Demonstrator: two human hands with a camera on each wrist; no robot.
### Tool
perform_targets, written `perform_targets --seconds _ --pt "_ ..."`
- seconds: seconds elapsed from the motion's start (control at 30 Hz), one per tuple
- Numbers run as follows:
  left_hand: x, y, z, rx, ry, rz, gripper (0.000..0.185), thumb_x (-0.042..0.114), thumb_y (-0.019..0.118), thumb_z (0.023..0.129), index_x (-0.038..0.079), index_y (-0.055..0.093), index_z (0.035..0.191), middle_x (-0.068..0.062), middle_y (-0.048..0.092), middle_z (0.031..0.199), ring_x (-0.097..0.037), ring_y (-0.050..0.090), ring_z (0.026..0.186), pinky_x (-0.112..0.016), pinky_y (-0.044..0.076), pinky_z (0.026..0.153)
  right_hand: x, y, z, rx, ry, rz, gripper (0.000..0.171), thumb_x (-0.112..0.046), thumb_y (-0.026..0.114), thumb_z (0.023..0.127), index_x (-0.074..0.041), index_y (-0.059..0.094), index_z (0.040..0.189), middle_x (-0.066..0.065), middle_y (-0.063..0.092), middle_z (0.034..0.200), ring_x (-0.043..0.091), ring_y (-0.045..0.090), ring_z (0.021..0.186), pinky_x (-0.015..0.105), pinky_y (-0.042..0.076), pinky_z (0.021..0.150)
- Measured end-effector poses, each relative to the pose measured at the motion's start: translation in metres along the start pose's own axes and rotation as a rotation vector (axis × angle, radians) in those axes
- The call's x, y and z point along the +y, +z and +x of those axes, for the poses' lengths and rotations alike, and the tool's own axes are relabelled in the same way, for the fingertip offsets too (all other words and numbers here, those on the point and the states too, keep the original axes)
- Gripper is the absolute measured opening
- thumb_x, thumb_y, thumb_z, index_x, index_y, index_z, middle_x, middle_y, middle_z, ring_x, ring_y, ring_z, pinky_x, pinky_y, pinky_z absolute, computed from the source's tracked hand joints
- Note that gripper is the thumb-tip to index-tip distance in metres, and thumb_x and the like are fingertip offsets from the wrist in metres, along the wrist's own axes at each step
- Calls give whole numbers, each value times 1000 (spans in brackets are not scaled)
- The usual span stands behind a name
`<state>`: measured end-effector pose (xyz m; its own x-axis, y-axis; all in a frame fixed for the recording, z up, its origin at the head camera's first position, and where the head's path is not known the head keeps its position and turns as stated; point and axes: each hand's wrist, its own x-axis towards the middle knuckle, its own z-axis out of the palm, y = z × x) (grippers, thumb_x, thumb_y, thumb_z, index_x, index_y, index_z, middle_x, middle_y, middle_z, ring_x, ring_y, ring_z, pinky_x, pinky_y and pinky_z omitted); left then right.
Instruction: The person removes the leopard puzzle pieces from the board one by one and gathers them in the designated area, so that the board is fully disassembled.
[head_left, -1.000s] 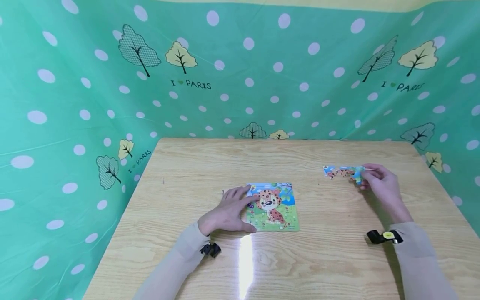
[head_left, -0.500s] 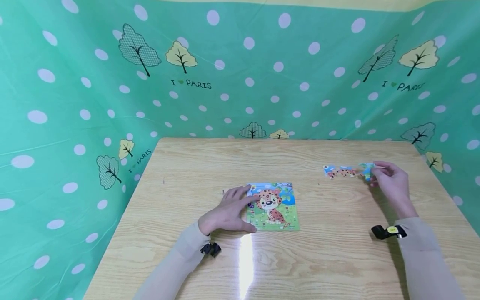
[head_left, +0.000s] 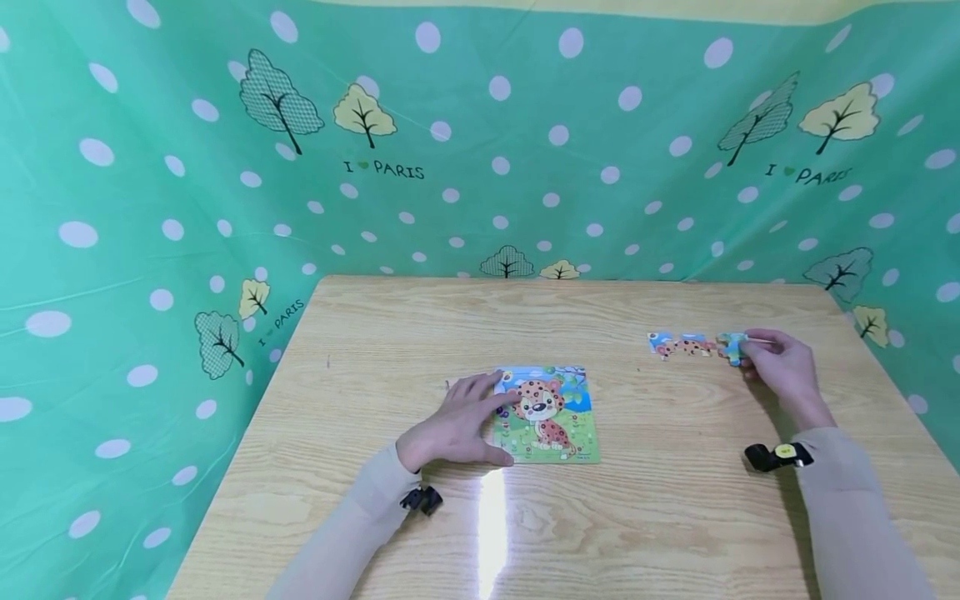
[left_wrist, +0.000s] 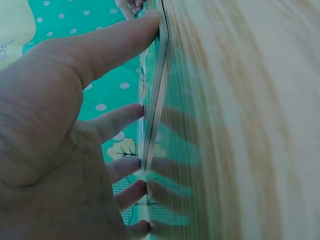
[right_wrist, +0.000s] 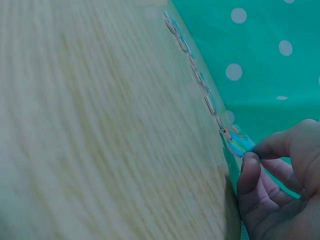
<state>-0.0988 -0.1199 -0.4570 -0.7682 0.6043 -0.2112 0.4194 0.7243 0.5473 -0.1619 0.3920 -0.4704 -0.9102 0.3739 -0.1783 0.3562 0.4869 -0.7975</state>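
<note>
The left hand (head_left: 456,427) rests flat on the wooden surface (head_left: 645,517), near the middle and a little toward its near edge. Its fingers are spread and relaxed, their tips on the left border of the leopard puzzle board (head_left: 551,415). In the left wrist view the thumb (left_wrist: 107,47) and fingertips press against the thin edge of the board (left_wrist: 152,120), which lies flat on the surface; the grip is apart, closed round nothing.

The right hand (head_left: 780,367) lies toward the far right corner of the surface. Its thumb and forefinger pinch the blue-green puzzle piece (head_left: 733,346) at the right end of a short row of loose pieces (head_left: 678,343), so that grip is clamped on the piece. In the right wrist view the fingertips (right_wrist: 250,165) nip the piece (right_wrist: 239,143), which sits at the near end of the row (right_wrist: 192,62); whether it touches the next piece or lies just beside it is hard to tell, since that view is blurred. The row lies parallel to the far edge, well apart from the board.

A green dotted curtain (head_left: 495,150) with trees hangs behind the far and side edges of the surface.
</note>
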Motion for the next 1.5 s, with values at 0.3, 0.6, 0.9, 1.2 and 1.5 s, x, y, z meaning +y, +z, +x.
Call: perform_targets --seconds 0.3,0.6,0.9,1.2,1.5 --pt "2 0 0 3 -11 9 96 52 87 82 27 44 164 -11 14 180 -43 13 164 -67 8 132 3 -4 9 -34 31 8 59 -29 52 111 4 43 159 -14 59 91 -1 61 75 20 59 64" --pt "6 0 0 9 -12 42 96 54 86 83 26 43 164 -13 14 180 -43 15 164 -66 9 132 1 -3 10 -55 -4 -44 56 -26 50 111 6 46 156 0 61 101 2 61 74 21 57 62" --pt "7 0 -1 12 -10 53 97 53 86 83 25 42 164 -14 13 180 -43 16 164 -66 10 132 4 -1 4 -53 -86 -117 50 -24 52 110 11 55 146 15 64 112 1 62 71 21 59 61" --pt "6 2 -1 12 -12 49 97 54 86 83 26 42 164 -12 13 180 -43 15 164 -66 9 132 2 1 4 -16 -67 -146 54 -31 58 109 10 57 145 15 66 109 4 64 66 21 57 56" --pt "5 2 -2 19 1 56 97 54 86 83 25 41 165 -14 13 180 -43 17 163 -68 11 131 6 2 9 -4 -68 -158 53 -35 58 108 7 61 141 2 68 92 4 64 64 22 57 56"
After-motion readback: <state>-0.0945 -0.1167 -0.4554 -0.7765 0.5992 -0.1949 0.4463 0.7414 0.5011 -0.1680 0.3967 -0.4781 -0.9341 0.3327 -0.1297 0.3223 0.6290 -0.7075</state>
